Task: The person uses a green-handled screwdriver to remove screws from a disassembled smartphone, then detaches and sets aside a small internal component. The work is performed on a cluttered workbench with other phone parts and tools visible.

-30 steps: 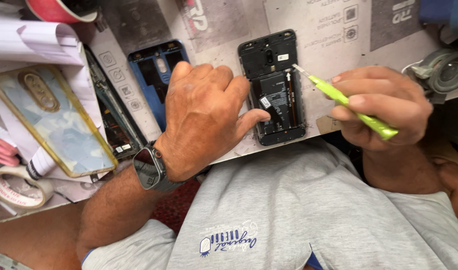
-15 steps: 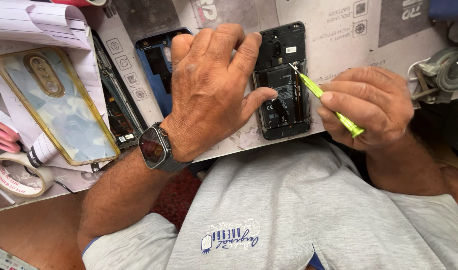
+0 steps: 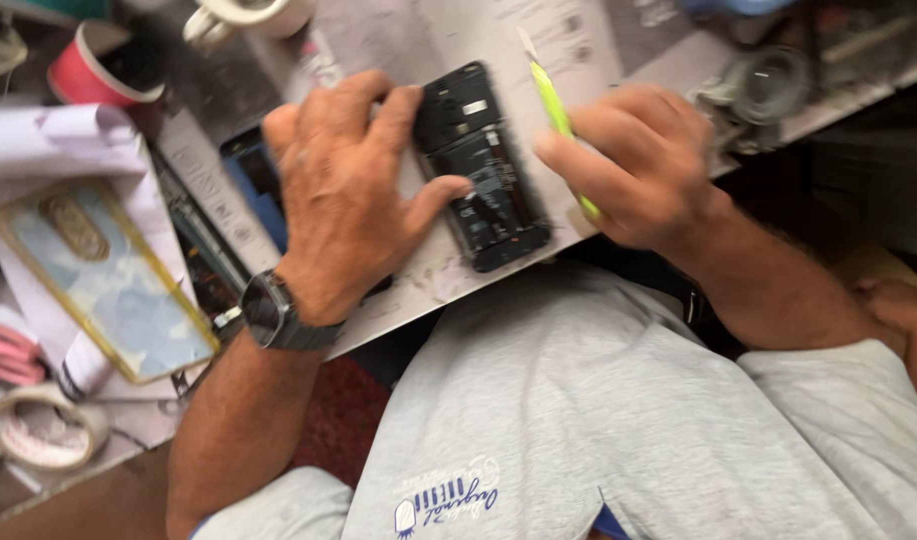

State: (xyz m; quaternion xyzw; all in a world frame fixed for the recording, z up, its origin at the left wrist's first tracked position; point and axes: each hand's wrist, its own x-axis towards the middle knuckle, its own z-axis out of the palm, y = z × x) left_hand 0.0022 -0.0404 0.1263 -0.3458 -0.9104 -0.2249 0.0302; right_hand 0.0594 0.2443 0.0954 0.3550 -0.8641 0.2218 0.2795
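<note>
Two hands: both on the job.
Left hand (image 3: 348, 190): pressing the opened phone (image 3: 483, 165), thumb on it.
Right hand (image 3: 643, 165): gripping green tool (image 3: 558, 110), at phone's 3 o'clock.
Phone: bench (image 3: 418, 285) centre.

Since the earlier pictures the right hand (image 3: 643, 165) lifts the green tool (image 3: 556, 108) off the opened phone (image 3: 483, 165), so its tip now points toward the upper middle of the frame, while the left hand (image 3: 343, 195) slides left, uncovering the phone's top, and the phone tilts.
</note>
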